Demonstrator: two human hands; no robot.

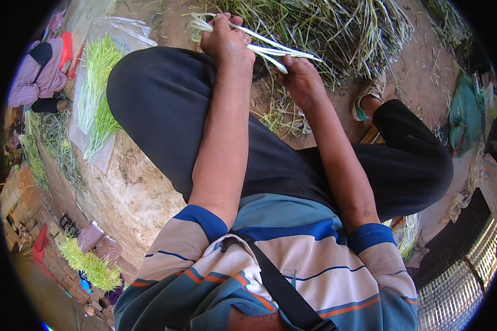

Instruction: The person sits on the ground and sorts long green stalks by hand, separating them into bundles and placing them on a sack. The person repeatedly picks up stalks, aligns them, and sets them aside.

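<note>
My left hand (227, 39) is closed around a few white vegetable stalks (269, 39), which look like garlic shoots. Their thin, pale yellow leaf ends bunch out to the left of the fist. To the right, the white stems fan out towards my right hand (301, 78). One thick stem end lies between its thumb and curled fingers, and the other ends pass over the thumb; the fingertips are partly hidden. Beyond both hands lies a large heap of untrimmed stalks (335, 33) with dull green and brown leaves. Loose peelings (288, 118) litter the ground below my right hand.
At left, pale yellow-green shoots (99, 91) lie on a plastic sheet (101, 155). Another person (45, 74) sits beyond it. More yellow shoots (91, 260) are at lower left. My bent knees (149, 91) flank the work area; a green sack (465, 113) lies far right.
</note>
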